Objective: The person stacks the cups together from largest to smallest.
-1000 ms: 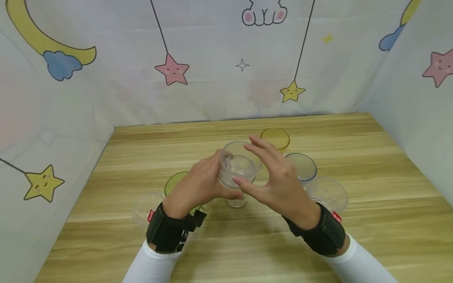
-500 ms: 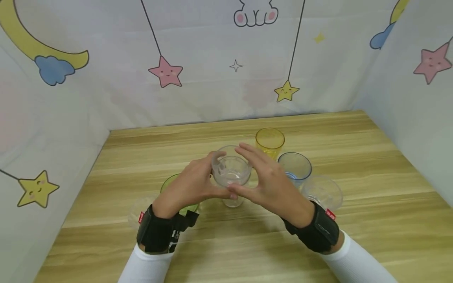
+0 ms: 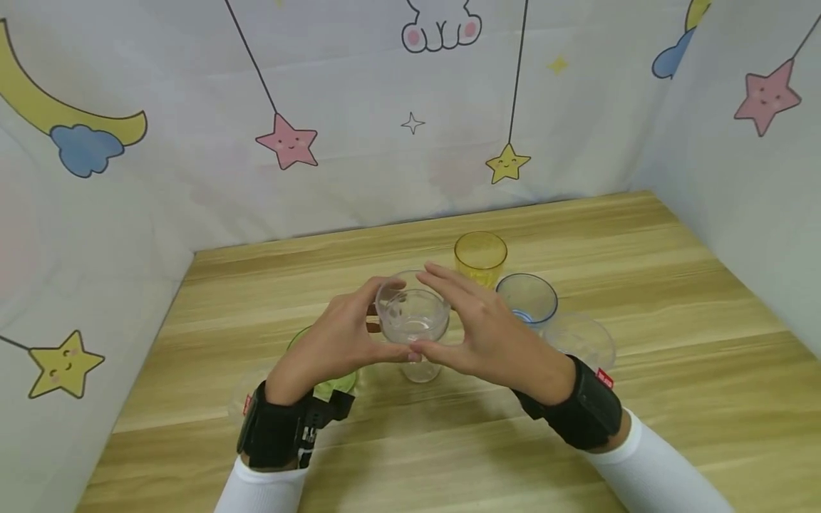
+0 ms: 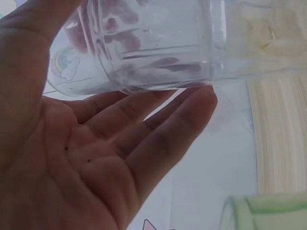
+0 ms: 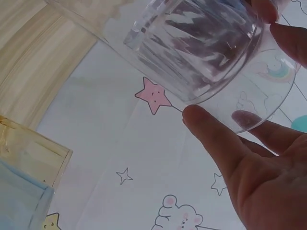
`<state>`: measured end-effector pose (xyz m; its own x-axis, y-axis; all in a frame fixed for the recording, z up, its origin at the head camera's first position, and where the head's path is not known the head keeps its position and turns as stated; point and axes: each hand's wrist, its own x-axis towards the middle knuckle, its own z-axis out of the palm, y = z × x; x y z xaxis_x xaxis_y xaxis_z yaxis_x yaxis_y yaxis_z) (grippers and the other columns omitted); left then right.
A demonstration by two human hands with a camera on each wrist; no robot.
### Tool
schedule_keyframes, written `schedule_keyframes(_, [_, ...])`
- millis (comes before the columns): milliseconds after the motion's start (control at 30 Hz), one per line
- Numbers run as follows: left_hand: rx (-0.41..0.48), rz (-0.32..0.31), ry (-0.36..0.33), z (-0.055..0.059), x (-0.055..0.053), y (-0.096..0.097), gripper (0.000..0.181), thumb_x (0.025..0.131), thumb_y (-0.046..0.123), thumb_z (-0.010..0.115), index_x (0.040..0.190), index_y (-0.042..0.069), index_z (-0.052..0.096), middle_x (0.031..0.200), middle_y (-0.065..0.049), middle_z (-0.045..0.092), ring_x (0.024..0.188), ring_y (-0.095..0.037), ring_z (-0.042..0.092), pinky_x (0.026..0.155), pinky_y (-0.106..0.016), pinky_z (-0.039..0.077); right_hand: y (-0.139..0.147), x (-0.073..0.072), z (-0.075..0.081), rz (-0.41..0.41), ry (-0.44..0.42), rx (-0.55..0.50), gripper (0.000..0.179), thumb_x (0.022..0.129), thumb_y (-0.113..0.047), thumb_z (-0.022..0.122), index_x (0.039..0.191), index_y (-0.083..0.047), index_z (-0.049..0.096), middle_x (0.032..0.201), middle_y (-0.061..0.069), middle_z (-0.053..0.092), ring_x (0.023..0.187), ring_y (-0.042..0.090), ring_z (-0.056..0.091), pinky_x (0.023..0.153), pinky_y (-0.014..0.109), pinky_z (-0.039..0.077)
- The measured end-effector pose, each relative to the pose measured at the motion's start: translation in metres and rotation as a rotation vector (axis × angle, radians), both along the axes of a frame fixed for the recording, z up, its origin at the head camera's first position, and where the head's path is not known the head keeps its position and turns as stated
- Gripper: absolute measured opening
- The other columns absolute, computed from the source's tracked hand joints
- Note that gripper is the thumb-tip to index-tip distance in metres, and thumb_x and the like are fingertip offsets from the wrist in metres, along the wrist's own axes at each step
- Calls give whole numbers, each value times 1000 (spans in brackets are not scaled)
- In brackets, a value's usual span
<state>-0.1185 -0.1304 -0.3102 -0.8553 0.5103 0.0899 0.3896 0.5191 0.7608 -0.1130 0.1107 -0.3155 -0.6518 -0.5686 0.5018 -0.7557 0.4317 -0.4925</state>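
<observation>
In the head view a clear cup (image 3: 413, 313) stands upright between my two hands, in the middle of the table. The left wrist view shows its ribbed lower part (image 4: 163, 62) sitting inside a second clear cup (image 4: 235, 43) below it. My left hand (image 3: 343, 331) holds the upper cup from the left, fingers behind and thumb in front. From the right, my right hand (image 3: 484, 328) grips it too, fingers at the rim and thumb low on the near side. The thumb tips meet in front. One right fingertip (image 5: 196, 115) lies at the lower cup's rim.
A yellow cup (image 3: 481, 258) and a blue cup (image 3: 527, 299) stand behind my right hand, with another clear cup (image 3: 580, 340) near that wrist. A green cup (image 3: 336, 385) is partly hidden under my left forearm. A printed cloth (image 3: 359, 192) walls the wooden table (image 3: 449, 456).
My right hand has closed in on the clear cup, its thumb coming to my left thumb. The head view has shifted and tilted slightly, and the other cups stay put.
</observation>
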Motion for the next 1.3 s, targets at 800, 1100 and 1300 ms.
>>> schedule_keyframes(800, [-1,40,-34,-4,1,3,92,75,48,89,147,21,40,123,-3,63,109,-14,64,89,-36,56,11,1,8,-37,42,64,72,83,-27,86,140,3,55,132,16,62,107,25,66,84,41,56])
schedule_keyframes(1100, [2,39,-30,-3,1,4,88,76,43,89,145,19,40,121,-4,64,105,-14,65,88,-36,55,17,2,12,-17,42,157,81,83,-34,86,145,3,49,140,17,57,123,31,59,96,47,51])
schedule_keyframes(1300, [24,21,-30,-3,0,5,89,77,39,90,146,15,39,125,-6,63,110,-17,63,90,-38,55,24,4,16,-35,-10,230,84,85,-37,84,147,4,45,143,18,54,126,34,57,97,50,50])
